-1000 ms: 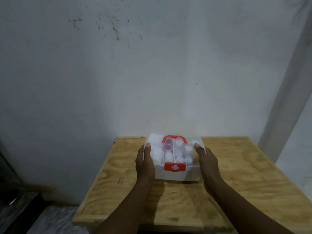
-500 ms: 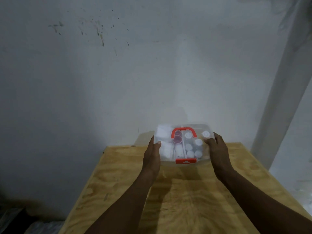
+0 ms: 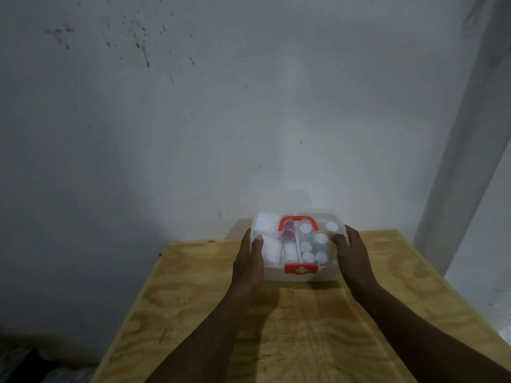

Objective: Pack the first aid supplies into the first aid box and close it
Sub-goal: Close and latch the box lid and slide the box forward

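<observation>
A clear plastic first aid box (image 3: 329, 272) with a red handle (image 3: 298, 221) and a red latch (image 3: 300, 268) bearing a white cross is at the far middle of the wooden table (image 3: 276, 327). Its lid is down. Through the lid I see white gauze rolls on the left, two pinkish caps and several small white-capped bottles on the right. My left hand (image 3: 249, 261) presses against the box's left side, thumb on the lid. My right hand (image 3: 352, 258) clasps its right side. Whether the box rests on the table or is held just above it I cannot tell.
The table stands against a stained white wall (image 3: 221, 120). A pale vertical post (image 3: 464, 150) rises at the right behind the table. Dark floor clutter (image 3: 25, 360) lies below the table's left edge.
The box was raised toward the wall half a second ago; now both hands have brought it lower and nearer, still holding its sides. The camera view has shifted.
</observation>
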`<state>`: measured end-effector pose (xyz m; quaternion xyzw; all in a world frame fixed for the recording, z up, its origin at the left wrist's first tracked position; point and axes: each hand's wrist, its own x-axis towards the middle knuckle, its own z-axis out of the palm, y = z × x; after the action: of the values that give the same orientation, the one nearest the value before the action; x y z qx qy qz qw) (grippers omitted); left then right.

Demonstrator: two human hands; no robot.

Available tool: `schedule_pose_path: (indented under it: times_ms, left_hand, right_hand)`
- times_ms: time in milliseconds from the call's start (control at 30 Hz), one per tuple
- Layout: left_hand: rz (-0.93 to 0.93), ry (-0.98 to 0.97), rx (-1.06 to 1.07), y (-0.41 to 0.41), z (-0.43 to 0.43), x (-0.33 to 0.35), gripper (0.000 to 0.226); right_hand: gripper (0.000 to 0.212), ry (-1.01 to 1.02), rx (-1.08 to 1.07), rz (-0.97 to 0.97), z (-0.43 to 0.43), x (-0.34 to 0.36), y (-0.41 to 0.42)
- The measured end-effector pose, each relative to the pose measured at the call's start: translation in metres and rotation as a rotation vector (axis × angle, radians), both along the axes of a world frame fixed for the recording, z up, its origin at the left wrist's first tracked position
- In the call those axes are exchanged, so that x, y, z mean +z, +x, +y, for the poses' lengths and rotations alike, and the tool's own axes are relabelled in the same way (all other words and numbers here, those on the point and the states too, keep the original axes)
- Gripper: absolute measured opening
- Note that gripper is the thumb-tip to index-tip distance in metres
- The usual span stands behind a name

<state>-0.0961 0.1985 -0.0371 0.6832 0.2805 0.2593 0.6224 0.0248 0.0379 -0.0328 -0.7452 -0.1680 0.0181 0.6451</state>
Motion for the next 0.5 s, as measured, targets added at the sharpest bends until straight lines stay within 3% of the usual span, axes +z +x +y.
schedule_pose_path:
  times_ms: [67, 167, 333, 400, 500]
  left_hand:
    - [0.032, 0.088, 0.02, 0.002, -0.003, 0.003, 0.078]
    - [0.053, 0.188, 0.055, 0.006, -0.005, 0.005, 0.076]
    - [0.115, 0.203, 0.06, 0.012, 0.009, -0.003, 0.081]
    - [0.18, 0.318, 0.083, 0.012, 0.012, -0.006, 0.078]
    - [0.172, 0.747, 0.194, 0.002, 0.005, -0.008, 0.068]
  right_hand:
    - [0.059, -0.049, -0.042, -0.044, 0.003, 0.001, 0.001]
    - [0.059, -0.094, -0.064, -0.114, 0.009, 0.003, -0.001]
    - [0.06, -0.138, -0.062, -0.158, 0.013, 0.006, 0.0]
    - [0.068, -0.262, -0.149, -0.312, 0.011, 0.0, 0.003]
    - [0.07, -0.454, -0.153, -0.726, 0.004, -0.007, -0.001]
